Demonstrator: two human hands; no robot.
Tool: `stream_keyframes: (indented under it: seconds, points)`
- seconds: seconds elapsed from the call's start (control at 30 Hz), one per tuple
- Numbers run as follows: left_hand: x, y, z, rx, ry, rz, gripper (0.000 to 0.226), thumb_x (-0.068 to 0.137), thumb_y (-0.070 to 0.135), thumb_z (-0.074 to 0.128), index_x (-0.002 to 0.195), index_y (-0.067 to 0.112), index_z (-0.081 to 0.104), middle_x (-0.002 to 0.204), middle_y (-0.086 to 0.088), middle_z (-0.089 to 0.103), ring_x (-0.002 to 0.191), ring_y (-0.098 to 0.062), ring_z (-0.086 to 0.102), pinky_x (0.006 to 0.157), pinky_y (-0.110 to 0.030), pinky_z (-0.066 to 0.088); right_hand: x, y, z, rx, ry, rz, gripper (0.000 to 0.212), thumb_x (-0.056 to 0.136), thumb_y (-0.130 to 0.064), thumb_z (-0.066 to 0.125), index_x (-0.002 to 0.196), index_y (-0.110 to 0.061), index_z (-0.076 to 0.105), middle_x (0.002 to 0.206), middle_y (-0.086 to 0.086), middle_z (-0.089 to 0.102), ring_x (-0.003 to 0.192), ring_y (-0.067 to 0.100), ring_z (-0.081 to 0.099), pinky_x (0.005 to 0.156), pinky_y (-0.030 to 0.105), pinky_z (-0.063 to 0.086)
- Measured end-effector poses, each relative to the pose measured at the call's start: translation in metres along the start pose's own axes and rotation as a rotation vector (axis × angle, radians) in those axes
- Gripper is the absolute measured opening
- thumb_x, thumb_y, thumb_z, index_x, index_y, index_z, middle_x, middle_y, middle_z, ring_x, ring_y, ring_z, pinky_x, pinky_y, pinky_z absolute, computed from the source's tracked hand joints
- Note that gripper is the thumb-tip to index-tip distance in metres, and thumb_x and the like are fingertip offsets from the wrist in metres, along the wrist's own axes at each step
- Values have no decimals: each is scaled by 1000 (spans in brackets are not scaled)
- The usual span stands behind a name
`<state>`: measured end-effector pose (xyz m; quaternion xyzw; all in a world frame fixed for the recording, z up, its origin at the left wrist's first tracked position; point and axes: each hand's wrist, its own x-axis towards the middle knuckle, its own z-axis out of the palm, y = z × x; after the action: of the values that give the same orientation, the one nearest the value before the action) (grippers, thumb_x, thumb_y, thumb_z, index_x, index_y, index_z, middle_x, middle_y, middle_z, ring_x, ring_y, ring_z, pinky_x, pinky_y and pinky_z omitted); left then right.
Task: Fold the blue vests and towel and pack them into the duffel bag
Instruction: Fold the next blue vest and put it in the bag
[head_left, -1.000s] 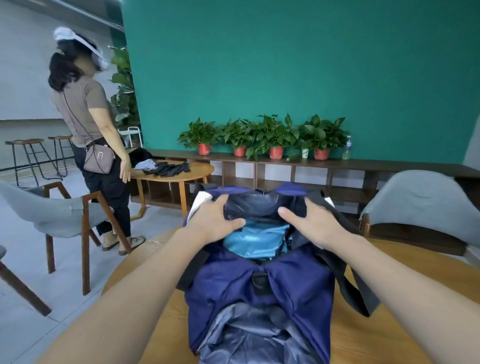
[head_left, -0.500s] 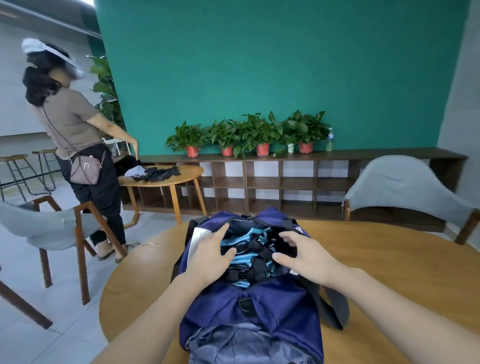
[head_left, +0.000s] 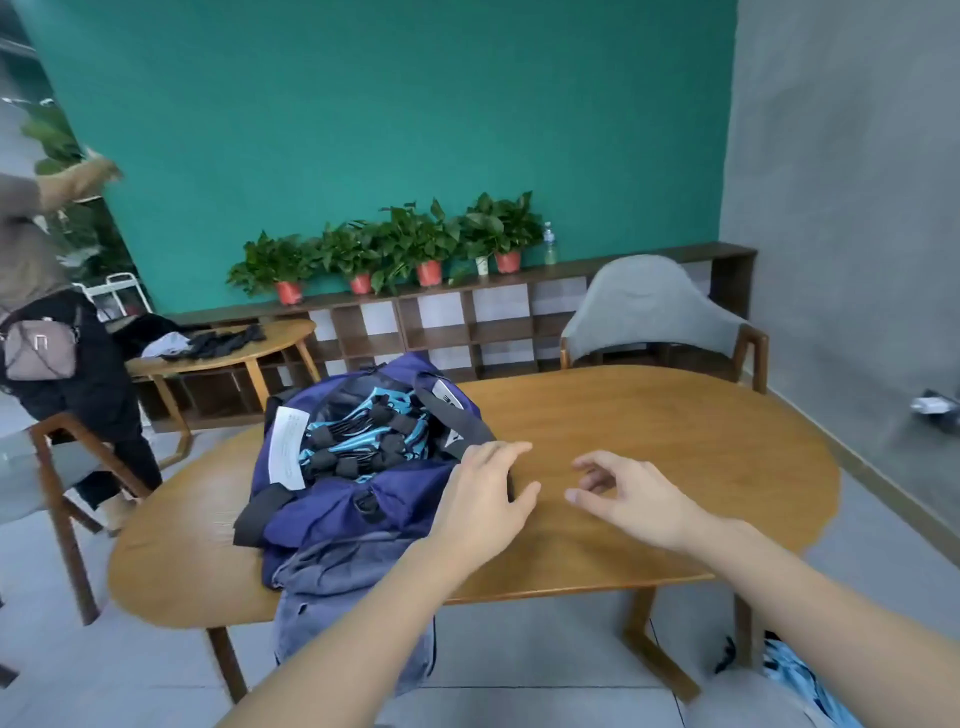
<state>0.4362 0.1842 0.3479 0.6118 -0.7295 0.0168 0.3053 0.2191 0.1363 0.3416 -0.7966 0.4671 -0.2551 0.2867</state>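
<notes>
My left hand (head_left: 485, 488) rests flat, fingers straight, against the open duffel bag (head_left: 332, 499) left of centre, my right hand (head_left: 631, 501) hovers loosely curled and empty — I fear the grey cloth (head_left: 332, 597) hanging off the desk (head_left: 675, 441) edge may drag it down.

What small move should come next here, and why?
Probably reach the right hand down for the blue fabric at lower right: the duffel bag lies open with blue vests inside, and both hands are empty over the table.

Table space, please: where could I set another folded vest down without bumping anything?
The table is bare right of the right hand, out to its rounded end. The left side is crowded by the duffel bag, with the left hand beside it.
</notes>
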Motion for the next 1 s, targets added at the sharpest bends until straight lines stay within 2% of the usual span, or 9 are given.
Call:
stream_keyframes:
  seconds: [0.13,0.27,0.4,0.47,0.57,0.7,0.83,0.93,1.0]
  points:
    - [-17,59,51,-82,-90,46,43,95,42,61,137,38,53,129,16,54,114,-8,54,89,-28,48,-64,54,-20,-6,44,90,36,92,-44,68,122,-24,64,98,-11,69,93,-3,63,75,4,44]
    - [-29,119,106,-132,-197,132,42,95,43,60,136,38,54,124,16,57,106,-9,57,88,-33,51,-123,113,-38,-20,84,215,28,92,-43,69,113,-24,67,90,-10,72,83,-5,64,73,8,45]
    - [-37,172,161,-167,-326,182,40,95,45,60,134,38,57,119,15,60,101,-10,59,85,-32,51,-171,170,-50,-17,108,347,27,92,-45,68,110,-25,69,92,-10,69,87,3,64,75,14,48]
    - [-39,194,189,-169,-399,207,39,95,45,60,132,37,58,117,15,61,99,-11,60,82,-33,51,-191,196,-54,-22,115,416,24,92,-44,67,107,-25,69,91,-11,68,86,5,63,72,13,45]
    - [-41,222,233,-162,-507,221,37,94,45,61,130,36,60,116,13,63,103,-12,61,82,-33,51,-215,236,-58,-3,134,522,20,92,-44,68,101,-27,70,89,-9,70,85,9,62,68,15,42]
    - [-41,248,294,-126,-659,202,39,93,42,62,131,33,60,121,6,65,112,-19,62,90,-37,52,-238,288,-56,45,137,651,17,92,-38,68,96,-22,71,87,-9,69,79,1,60,62,6,39]
    - [-37,259,355,-48,-788,191,41,96,39,58,136,31,56,129,0,63,118,-25,60,92,-38,50,-248,342,-46,84,126,775,18,90,-36,65,91,-19,71,87,-5,72,87,14,66,74,23,52]
    - [-35,255,400,9,-867,198,42,98,39,58,139,29,54,133,0,62,120,-25,59,90,-37,49,-246,378,-36,79,89,811,20,93,-32,64,92,-13,71,85,-6,69,82,13,62,69,21,46]
    - [-35,248,427,38,-922,183,42,98,38,58,139,28,54,134,-2,60,121,-26,59,90,-37,49,-243,402,-27,95,63,836,17,93,-30,64,84,-16,69,79,-8,66,80,14,60,69,23,45]
